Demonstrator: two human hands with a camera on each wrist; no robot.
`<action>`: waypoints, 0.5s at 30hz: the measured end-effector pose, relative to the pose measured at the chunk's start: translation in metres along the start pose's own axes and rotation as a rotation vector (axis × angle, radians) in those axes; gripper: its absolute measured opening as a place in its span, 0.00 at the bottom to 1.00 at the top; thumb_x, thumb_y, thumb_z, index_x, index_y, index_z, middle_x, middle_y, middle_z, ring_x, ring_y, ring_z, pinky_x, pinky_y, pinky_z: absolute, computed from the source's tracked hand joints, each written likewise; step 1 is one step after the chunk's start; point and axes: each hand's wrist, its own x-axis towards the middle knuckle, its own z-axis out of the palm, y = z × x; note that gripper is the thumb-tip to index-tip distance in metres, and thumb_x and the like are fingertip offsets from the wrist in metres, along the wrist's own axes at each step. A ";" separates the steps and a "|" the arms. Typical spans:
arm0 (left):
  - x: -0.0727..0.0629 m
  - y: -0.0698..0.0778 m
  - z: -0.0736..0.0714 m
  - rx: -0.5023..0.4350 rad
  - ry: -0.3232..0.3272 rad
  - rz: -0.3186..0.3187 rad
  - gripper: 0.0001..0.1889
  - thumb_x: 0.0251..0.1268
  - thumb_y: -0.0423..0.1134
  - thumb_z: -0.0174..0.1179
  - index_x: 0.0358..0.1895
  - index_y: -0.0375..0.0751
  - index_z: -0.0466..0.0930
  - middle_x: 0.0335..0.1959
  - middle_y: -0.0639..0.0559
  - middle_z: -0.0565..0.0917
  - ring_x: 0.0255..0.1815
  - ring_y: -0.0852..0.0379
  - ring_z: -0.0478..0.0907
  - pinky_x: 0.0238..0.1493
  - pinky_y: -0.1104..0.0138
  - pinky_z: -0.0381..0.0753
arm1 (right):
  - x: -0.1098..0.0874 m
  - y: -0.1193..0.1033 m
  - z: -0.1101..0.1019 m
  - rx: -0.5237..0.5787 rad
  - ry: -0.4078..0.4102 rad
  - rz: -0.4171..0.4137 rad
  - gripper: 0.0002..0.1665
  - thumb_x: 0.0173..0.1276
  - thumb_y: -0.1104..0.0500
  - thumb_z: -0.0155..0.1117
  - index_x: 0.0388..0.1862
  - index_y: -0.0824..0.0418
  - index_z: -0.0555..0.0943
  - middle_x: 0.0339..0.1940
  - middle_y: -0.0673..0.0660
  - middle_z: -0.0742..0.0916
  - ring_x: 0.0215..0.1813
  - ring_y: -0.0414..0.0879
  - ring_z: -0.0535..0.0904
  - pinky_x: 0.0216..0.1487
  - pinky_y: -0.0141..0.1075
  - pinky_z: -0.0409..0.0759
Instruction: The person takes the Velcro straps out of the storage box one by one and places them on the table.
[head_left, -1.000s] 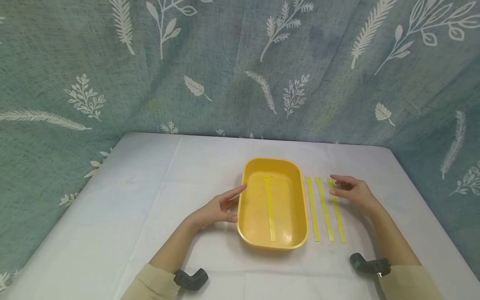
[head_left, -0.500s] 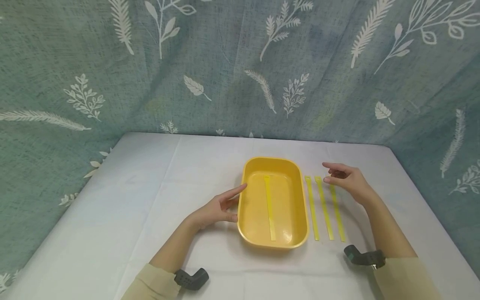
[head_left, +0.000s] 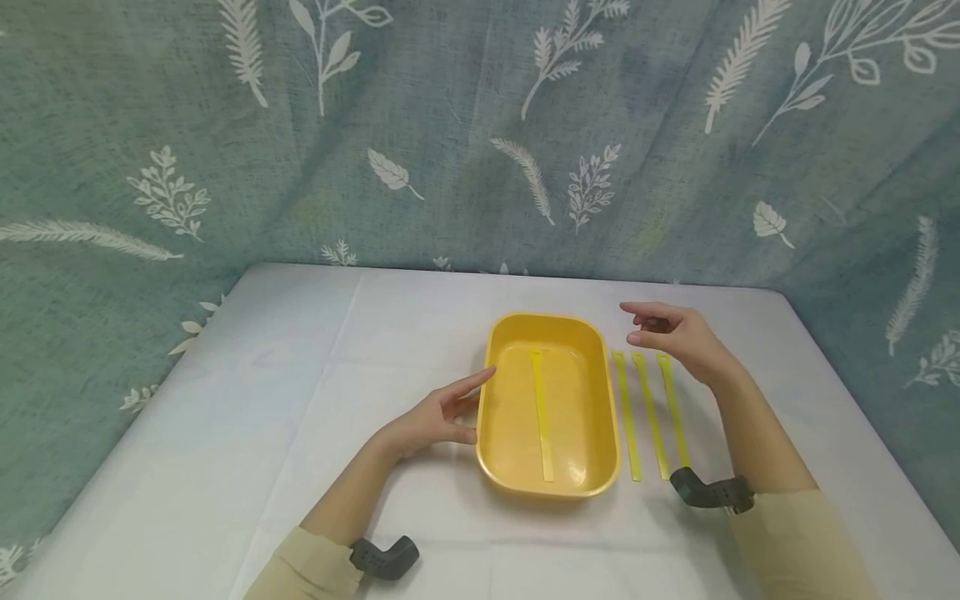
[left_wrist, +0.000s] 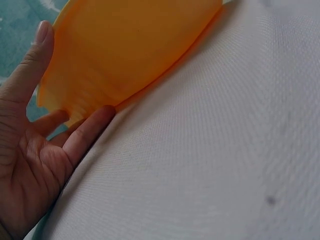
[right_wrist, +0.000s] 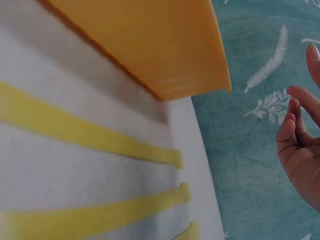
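Note:
A yellow rectangular tray [head_left: 512, 433] with rounded corners stands on the white cloth. Along its floor lies one flat yellow strap [head_left: 542, 417] with a slotted head. My left hand [head_left: 431, 421] rests against the tray's left side, thumb and fingers spread, as the left wrist view also shows. Right of the tray lie three similar straps, a near one [head_left: 628, 425], a middle one [head_left: 651, 417] and an outer one [head_left: 672, 404]. Past their heads my right hand [head_left: 686, 342] is raised with nothing in it, fingers loosely bent, thumb and fingertips apart.
White cloth [head_left: 360, 333] covers the table, which ends at the back against a green leaf-patterned curtain [head_left: 450, 150]. Dark wrist cameras [head_left: 384, 558] sit at both cuffs; the right one overlaps the lower end of the outer strap in the head view.
My right hand has moved up, away from the outer strap's head, and to the left towards the tray's far corner. The left hand, tray and straps have stayed put.

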 end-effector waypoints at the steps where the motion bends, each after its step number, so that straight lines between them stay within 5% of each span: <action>1: 0.000 0.000 0.000 -0.003 0.000 0.002 0.47 0.53 0.35 0.69 0.75 0.50 0.50 0.77 0.57 0.50 0.75 0.47 0.53 0.65 0.59 0.68 | 0.002 -0.002 0.001 0.006 -0.009 -0.003 0.34 0.62 0.56 0.67 0.66 0.64 0.70 0.46 0.42 0.81 0.45 0.40 0.74 0.45 0.26 0.78; 7: 0.000 -0.002 0.000 -0.006 0.001 0.004 0.48 0.53 0.35 0.70 0.75 0.50 0.50 0.77 0.58 0.50 0.75 0.47 0.53 0.65 0.59 0.68 | 0.011 -0.017 0.003 -0.006 -0.070 -0.032 0.33 0.63 0.58 0.67 0.66 0.65 0.70 0.46 0.48 0.79 0.45 0.42 0.73 0.46 0.27 0.78; 15: 0.001 -0.003 -0.001 -0.011 0.008 -0.001 0.49 0.50 0.39 0.72 0.75 0.50 0.51 0.77 0.57 0.51 0.75 0.48 0.51 0.67 0.60 0.64 | 0.026 -0.032 0.007 -0.004 -0.277 -0.075 0.33 0.63 0.61 0.66 0.66 0.65 0.69 0.51 0.58 0.81 0.50 0.47 0.77 0.51 0.33 0.80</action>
